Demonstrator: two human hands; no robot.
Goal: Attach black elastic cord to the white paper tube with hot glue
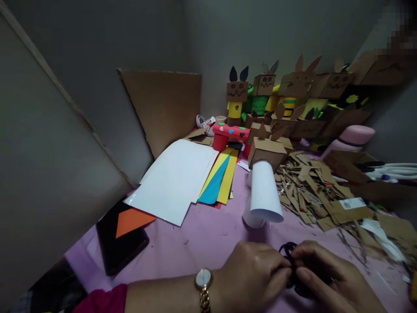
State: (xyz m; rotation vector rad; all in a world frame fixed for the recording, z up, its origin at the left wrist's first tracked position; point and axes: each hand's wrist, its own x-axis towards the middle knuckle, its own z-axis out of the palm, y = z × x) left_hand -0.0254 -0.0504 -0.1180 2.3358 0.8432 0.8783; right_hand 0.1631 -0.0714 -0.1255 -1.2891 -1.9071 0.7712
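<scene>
Low in the view, my left hand [252,274], with a gold watch at its wrist, has its fingers pinched on a black, looped, cord-like thing [288,248]. My right hand [332,276] is closed around the same thing from the other side. Dark parts of it show between the two hands; its exact kind is hard to make out. Just beyond the hands, two white paper tubes [265,191] stand out from a cardboard box head [269,152] with ears.
White sheets [172,178] and coloured paper [224,178] lie left of centre. An orange piece [133,221] rests on a black tablet-like slab [122,248]. Cardboard scraps [306,187] are piled at right, near a pink bottle [353,137]. Several cardboard animal figures [237,93] stand behind.
</scene>
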